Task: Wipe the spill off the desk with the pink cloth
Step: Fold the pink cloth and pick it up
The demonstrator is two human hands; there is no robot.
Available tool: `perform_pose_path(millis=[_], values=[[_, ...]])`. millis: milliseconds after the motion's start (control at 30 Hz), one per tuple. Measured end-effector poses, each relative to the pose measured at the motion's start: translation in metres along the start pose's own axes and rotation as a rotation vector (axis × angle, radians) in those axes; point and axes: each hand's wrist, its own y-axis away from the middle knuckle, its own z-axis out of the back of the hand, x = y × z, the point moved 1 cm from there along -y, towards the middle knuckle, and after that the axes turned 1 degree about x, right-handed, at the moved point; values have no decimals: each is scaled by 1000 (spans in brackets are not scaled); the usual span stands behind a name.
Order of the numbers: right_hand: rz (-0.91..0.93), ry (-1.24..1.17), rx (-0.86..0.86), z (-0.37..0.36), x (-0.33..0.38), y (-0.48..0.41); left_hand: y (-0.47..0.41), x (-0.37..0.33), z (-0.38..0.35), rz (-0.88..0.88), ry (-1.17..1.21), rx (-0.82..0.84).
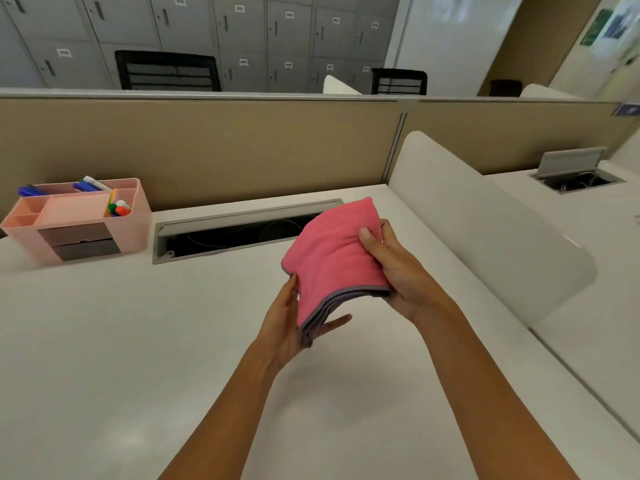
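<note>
A folded pink cloth [332, 258] with a grey-purple hem is held in the air above the white desk [121, 341], right of centre. My right hand [394, 271] grips its right side, thumb pressed on top. My left hand [287, 323] supports the lower left corner, with fingers spread under and beside the folded layers. I can make out no spill on the desk surface.
A pink desk organiser [76, 220] with pens stands at the back left. An open cable tray [235, 230] runs along the desk's back edge. A beige partition [207, 147] rises behind, and a white divider panel [485, 223] bounds the right side.
</note>
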Motion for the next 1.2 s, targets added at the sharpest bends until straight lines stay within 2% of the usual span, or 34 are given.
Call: perform_pose_path(millis=[100,167,300,400,467,533,733,900,1000,1200], values=[[11,1,-61,33,8,-13,-23,3,-21,0,62,-6],[32,4,-118,60,9,-24,-39,3,-32,-26,13,-42],[-9,74,-205,120,4,-50,-74,-6,-41,-241,-425,-169],[-21,130,-228,160,-9,-77,-104,-15,-47,-393,-754,-116],[-9,155,-224,178,-18,-92,-123,-17,-53,-479,-998,-136],[2,190,-228,194,-26,-110,-144,-14,-60,-515,-1128,-161],[86,435,-331,231,-39,-158,-198,-1,-68,-513,-1334,-202],[97,785,-409,254,-50,-200,-243,17,-65,-446,-1481,-212],[86,961,-364,266,-57,-217,-260,20,-61,-381,-1497,-227],[55,1101,-246,288,-78,-239,-284,17,-61,-291,-1551,-256]])
